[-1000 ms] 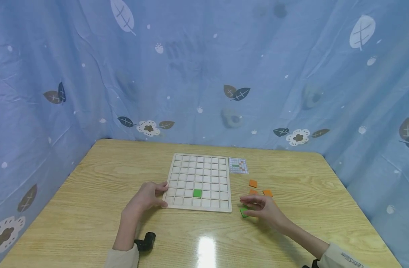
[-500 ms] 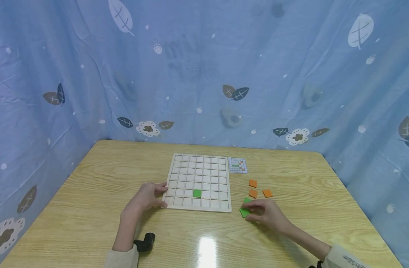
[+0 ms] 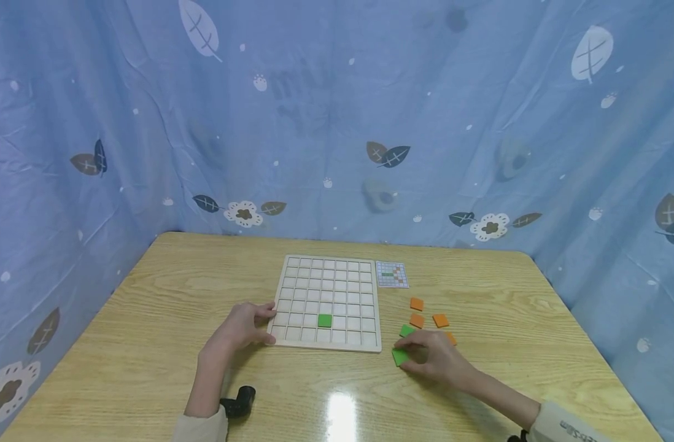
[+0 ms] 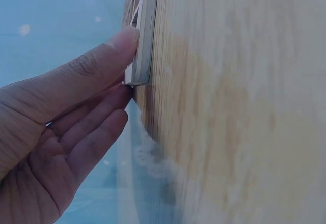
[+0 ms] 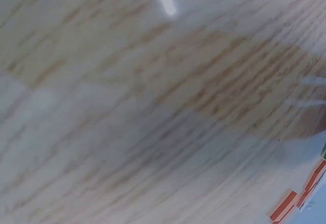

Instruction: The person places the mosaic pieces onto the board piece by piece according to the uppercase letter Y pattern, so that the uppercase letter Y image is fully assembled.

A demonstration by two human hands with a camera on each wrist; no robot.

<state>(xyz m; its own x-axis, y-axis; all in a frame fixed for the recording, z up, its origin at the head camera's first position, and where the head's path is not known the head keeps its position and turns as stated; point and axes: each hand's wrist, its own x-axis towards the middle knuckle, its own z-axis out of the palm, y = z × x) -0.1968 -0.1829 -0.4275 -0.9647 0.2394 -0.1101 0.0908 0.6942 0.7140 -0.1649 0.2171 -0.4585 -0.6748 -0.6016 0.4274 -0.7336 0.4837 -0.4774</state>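
Observation:
My left hand (image 3: 242, 326) holds the lower left corner of a pale wooden grid board (image 3: 331, 349). In the left wrist view the thumb (image 4: 125, 42) lies on the board's edge (image 4: 145, 56), with the fingers bent beside the corner. A green square tile (image 3: 325, 320) sits in a cell of the second row from the front. Right of the board, my right hand (image 3: 439, 356) pinches another green tile (image 3: 399, 358) between thumb and fingers, low at the tabletop. Just behind it lies one more green tile (image 3: 407, 330), partly covered by the hand.
Several orange tiles (image 3: 440, 320) lie behind and beside my right hand. A small printed pattern card (image 3: 392, 274) lies at the board's upper right. The wooden table (image 3: 293, 393) ends at a blue leaf-patterned curtain (image 3: 326, 123).
My right hand has shifted slightly toward me with the front green tile, which now stands apart from the one behind it. An orange tile beside the hand shows again. The left hand stays put.

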